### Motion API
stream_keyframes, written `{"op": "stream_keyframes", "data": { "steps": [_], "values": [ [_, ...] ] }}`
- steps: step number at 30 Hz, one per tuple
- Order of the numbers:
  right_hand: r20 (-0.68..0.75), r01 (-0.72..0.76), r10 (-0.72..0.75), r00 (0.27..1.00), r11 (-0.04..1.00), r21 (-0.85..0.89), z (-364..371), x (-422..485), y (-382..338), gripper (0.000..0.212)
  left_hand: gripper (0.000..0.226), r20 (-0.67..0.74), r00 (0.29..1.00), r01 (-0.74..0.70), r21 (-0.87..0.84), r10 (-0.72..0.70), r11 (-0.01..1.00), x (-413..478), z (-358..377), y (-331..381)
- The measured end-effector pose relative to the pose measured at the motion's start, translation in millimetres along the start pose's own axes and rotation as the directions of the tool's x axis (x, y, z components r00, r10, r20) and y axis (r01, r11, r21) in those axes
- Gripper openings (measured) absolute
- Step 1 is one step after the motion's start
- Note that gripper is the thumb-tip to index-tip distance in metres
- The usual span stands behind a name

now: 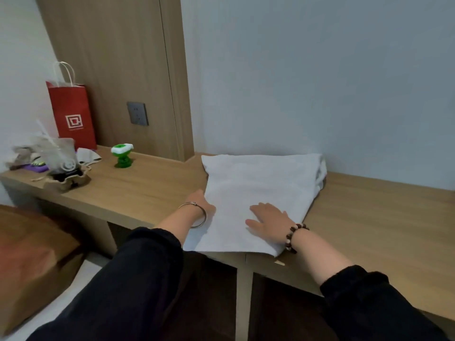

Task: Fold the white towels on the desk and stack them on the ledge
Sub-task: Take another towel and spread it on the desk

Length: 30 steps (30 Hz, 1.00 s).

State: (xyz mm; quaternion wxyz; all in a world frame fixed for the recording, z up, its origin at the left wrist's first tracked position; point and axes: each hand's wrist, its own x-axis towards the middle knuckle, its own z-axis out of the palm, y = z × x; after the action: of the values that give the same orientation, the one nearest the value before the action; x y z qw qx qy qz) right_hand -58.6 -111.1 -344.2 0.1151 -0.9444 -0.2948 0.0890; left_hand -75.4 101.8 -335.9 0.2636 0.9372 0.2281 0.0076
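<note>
Head camera looks down on a white towel (261, 183) spread across the wooden desk (152, 185), its near edge lying along the desk's front edge and its far edge close to the wall. At its far right corner some bunched white cloth shows from underneath, so the towel may be doubled over or lying on another one; I cannot tell which. The right hand (267, 219), with a bead bracelet at the wrist, lies flat on the towel near the front edge, fingers straight and spread, pressing the cloth down. The left hand (205, 204), wearing a metal bangle, is at the towel's left edge. Its fingertips are hidden at or under the hem, so I cannot tell whether it pinches the edge or only touches it. Judged from this, the step in hand is a fold: one hand pins the cloth while the other is placed to lift the left side and carry it across. The next move calls for a sure hold on the left hem, a lift that clears the pressing hand, and edges laid square before smoothing. This towel has not yet been stacked on the ledge. Toward the desk's back left corner stand a red paper bag (71, 114) and a green toy (121, 155), both well apart from the towel.
</note>
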Motion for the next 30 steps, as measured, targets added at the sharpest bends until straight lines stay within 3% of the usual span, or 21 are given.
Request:
{"op": "stream_keyframes", "data": {
  "steps": [3, 6, 9, 11, 13, 15, 18, 20, 21, 23, 24, 25, 27, 28, 30],
  "values": [
    [0.059, 0.080, -0.078, 0.995, 0.996, -0.032, 2, -21, -6, 0.074, 0.024, 0.040, 0.999, 0.024, -0.051, -0.022, 0.998, -25, -6, 4],
    [0.103, 0.063, -0.057, 0.993, 0.996, -0.062, 8, -36, -8, 0.104, 0.020, 0.025, 0.997, -0.069, -0.230, 0.076, 0.971, -36, -18, 10],
    [-0.190, 0.014, 0.011, 0.982, 0.991, 0.131, 7, -40, -12, 0.118, 0.012, -0.029, 0.966, -0.245, -0.429, 0.258, 0.869, -52, -36, 23],
    [-0.377, 0.060, 0.018, 0.926, 0.979, 0.195, -6, -38, -15, 0.121, 0.010, -0.057, 0.891, -0.440, -0.342, 0.450, 0.830, -62, -49, 35],
    [-0.472, 0.123, -0.012, 0.881, 0.971, 0.204, -26, -33, -19, 0.123, 0.008, -0.023, 0.804, -0.584, -0.214, 0.594, 0.783, -69, -60, 46],
    [-0.469, 0.160, -0.045, 0.882, 0.965, 0.208, -48, -27, -24, 0.113, 0.015, 0.020, 0.719, -0.681, -0.178, 0.695, 0.710, -73, -68, 51],
    [-0.374, 0.196, -0.102, 0.922, 0.955, 0.221, -71, -24, -32, 0.056, 0.016, 0.033, 0.656, -0.728, -0.233, 0.754, 0.644, -76, -76, 53],
    [-0.392, 0.178, -0.066, 0.918, 0.949, 0.258, -77, -25, -35, 0.021, 0.010, -0.035, 0.687, -0.703, -0.285, 0.725, 0.652, -72, -76, 51],
    [-0.440, 0.156, -0.016, 0.898, 0.946, 0.283, -80, -27, -36, 0.015, 0.010, -0.101, 0.727, -0.659, -0.381, 0.679, 0.649, -68, -75, 49],
    [-0.567, 0.102, 0.194, 0.800, 0.889, 0.447, -89, -29, -32, 0.018, 0.019, -0.185, 0.866, -0.435, -0.738, 0.465, 0.516, -61, -68, 49],
    [-0.588, 0.093, 0.385, 0.712, 0.778, 0.621, -94, -28, -25, 0.024, 0.025, -0.184, 0.915, -0.338, -0.836, 0.359, 0.432, -55, -62, 49],
    [-0.532, 0.124, 0.592, 0.605, 0.590, 0.798, -101, -29, -16, 0.031, 0.028, -0.182, 0.935, -0.308, -0.842, 0.305, 0.442, -50, -53, 49],
    [-0.303, 0.235, 0.867, 0.396, 0.223, 0.946, -111, -36, 12, 0.038, 0.030, -0.166, 0.919, -0.383, -0.601, 0.359, 0.702, -35, -30, 45],
    [-0.220, 0.249, 0.926, 0.307, 0.145, 0.958, -113, -42, 30, 0.040, 0.034, -0.138, 0.898, -0.435, -0.416, 0.417, 0.799, -28, -16, 42],
    [-0.165, 0.156, 0.976, 0.142, 0.143, 0.977, -110, -56, 55, 0.051, 0.048, -0.044, 0.871, -0.491, -0.127, 0.490, 0.862, -17, 10, 40]
  ]
}}
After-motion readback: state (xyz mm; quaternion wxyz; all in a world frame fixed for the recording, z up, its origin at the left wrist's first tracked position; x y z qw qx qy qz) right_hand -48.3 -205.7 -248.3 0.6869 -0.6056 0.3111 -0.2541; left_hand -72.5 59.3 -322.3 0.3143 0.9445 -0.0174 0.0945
